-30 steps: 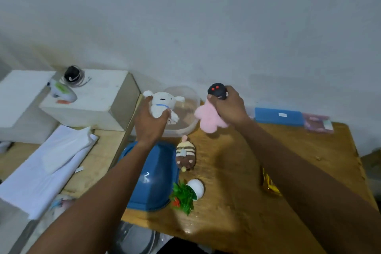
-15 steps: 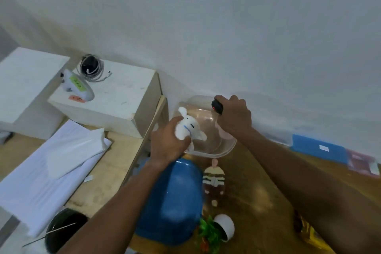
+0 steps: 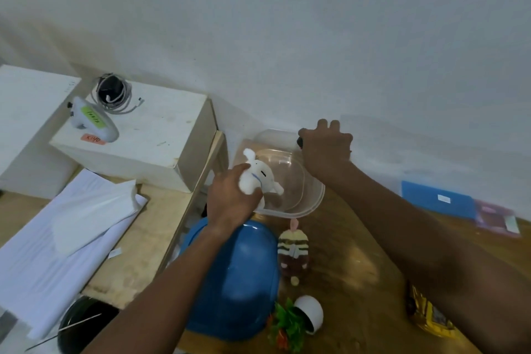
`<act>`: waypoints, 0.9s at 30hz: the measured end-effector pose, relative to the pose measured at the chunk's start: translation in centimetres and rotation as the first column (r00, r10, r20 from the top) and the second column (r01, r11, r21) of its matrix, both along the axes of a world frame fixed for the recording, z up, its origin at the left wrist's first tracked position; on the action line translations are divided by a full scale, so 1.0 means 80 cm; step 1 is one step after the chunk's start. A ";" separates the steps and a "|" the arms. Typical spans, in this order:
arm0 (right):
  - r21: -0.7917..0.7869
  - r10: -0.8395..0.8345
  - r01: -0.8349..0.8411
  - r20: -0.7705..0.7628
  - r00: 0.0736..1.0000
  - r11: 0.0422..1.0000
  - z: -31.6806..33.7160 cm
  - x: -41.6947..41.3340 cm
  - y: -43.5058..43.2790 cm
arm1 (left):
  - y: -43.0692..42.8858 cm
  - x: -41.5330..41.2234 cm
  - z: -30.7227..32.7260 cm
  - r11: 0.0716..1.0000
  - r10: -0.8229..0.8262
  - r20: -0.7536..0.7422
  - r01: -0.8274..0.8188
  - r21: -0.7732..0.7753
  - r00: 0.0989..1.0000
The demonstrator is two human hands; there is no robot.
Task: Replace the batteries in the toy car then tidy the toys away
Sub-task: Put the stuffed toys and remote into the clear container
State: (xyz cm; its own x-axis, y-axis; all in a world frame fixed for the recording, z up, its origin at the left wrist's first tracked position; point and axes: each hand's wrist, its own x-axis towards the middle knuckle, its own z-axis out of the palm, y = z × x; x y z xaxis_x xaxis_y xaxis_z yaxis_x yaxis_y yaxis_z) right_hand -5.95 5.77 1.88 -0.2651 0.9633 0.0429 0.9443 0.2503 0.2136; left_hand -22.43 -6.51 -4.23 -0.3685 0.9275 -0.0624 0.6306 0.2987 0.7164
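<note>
While the left hand [image 3: 230,198] grips a white plush toy [image 3: 257,179] over the clear tub [image 3: 311,204], the right hand [image 3: 326,149] apparently clutches something dark at its far rim.

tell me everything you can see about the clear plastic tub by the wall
The clear plastic tub looks like a thin, see-through container with rounded corners and a flared rim. It sits upright on the wooden table near the wall. It looks nearly empty. The left hand holds a white plush toy over its near edge; the right hand is at its far rim.
</note>
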 end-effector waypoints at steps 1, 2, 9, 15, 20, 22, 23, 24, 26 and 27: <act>-0.003 0.017 -0.017 0.021 1.000 1.000 -0.004 -0.005 0.001 | 0.000 0.000 -0.001 1.000 0.005 0.012 -0.005 -0.003 1.000; 0.006 0.039 -0.039 0.011 0.999 0.999 -0.008 -0.009 0.003 | 0.000 0.000 -0.002 1.000 0.008 0.021 -0.008 -0.007 1.000; -0.229 0.091 -0.242 -0.520 0.849 0.943 -0.040 -0.025 0.033 | 0.003 -0.004 -0.005 1.000 -0.021 0.010 0.022 -0.014 1.000; -0.375 0.059 -0.212 -0.380 0.923 0.903 -0.084 -0.002 0.042 | 0.012 -0.002 0.003 0.997 -0.068 -0.201 0.057 -0.061 0.977; -0.327 0.170 -0.244 -0.238 0.956 0.913 -0.105 0.016 0.035 | 0.032 0.012 -0.002 0.990 -0.138 -0.303 0.124 -0.066 0.943; -0.272 0.194 -0.255 -0.233 0.953 0.928 -0.106 0.020 0.030 | 0.040 0.017 -0.006 0.978 -0.194 -0.362 0.153 -0.140 0.912; -0.236 0.182 -0.246 -0.262 0.948 0.940 -0.105 0.023 0.026 | 0.043 0.019 -0.009 0.965 -0.237 -0.400 0.169 -0.199 0.885; -0.204 0.160 -0.231 -0.313 0.936 0.951 -0.102 0.026 0.020 | 0.044 0.021 -0.011 0.950 -0.277 -0.427 0.180 -0.254 0.861; -0.145 0.122 -0.202 -0.432 0.894 0.969 -0.096 0.034 0.001 | 0.043 0.022 -0.015 0.938 -0.299 -0.443 0.176 -0.298 0.845; -0.104 0.114 -0.186 -0.481 0.869 0.977 -0.094 0.039 -0.013 | 0.041 0.022 -0.016 0.947 -0.278 -0.441 0.165 -0.277 0.853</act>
State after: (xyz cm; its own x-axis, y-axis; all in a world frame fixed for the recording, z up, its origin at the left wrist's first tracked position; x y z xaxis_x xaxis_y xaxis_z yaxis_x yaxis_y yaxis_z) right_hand -2.82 4.76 -5.67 -0.3898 0.9186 0.0651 0.8722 0.3909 -0.2941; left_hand -20.68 -3.22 -5.47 -0.1921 0.9702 -0.1474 0.9416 0.2246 0.2510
